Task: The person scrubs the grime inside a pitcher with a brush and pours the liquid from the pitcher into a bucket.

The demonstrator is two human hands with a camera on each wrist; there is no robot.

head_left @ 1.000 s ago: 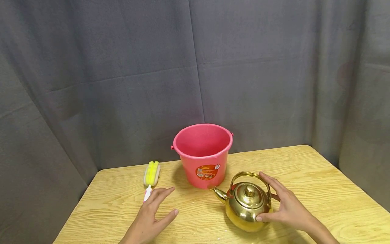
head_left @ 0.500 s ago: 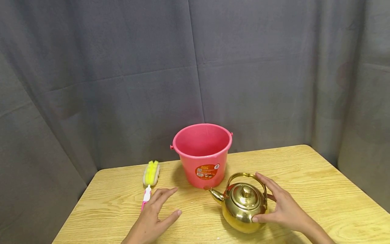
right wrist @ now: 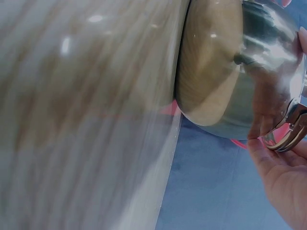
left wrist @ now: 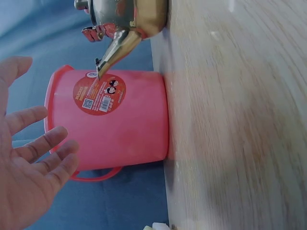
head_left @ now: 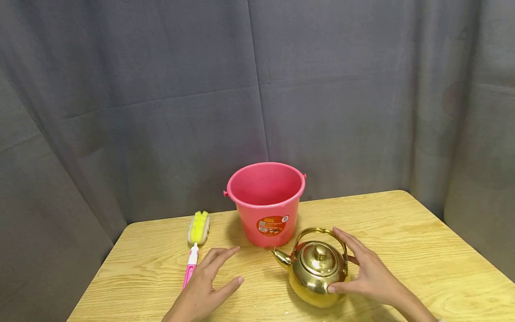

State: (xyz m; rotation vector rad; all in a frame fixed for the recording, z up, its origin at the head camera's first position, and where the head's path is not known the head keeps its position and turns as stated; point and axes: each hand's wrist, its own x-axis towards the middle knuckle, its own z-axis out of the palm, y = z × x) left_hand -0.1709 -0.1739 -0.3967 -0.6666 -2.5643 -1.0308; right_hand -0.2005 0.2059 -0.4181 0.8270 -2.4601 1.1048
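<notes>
A shiny gold kettle (head_left: 318, 277) with a lid and an arched handle stands on the table, its spout pointing left toward the bucket. My right hand (head_left: 372, 275) grips its right side, thumb on the front of the body and fingers behind, by the base of the handle. In the right wrist view, fingertips (right wrist: 261, 155) touch the polished body beside the handle. My left hand (head_left: 205, 284) is held over the table left of the kettle, fingers spread and holding nothing. A sponge bottle brush (head_left: 199, 228) with a pink and white handle lies just beyond it.
A pink bucket (head_left: 249, 223) with an orange label stands upright at the back, behind the kettle's spout. Its thin handle (left wrist: 98, 177) hangs at one side. Grey curtains (head_left: 181, 112) enclose the back and sides of the wooden table (head_left: 402, 237).
The kettle has slid a little to the left along with my right hand. My left hand has shifted slightly right, showing more of the brush's handle.
</notes>
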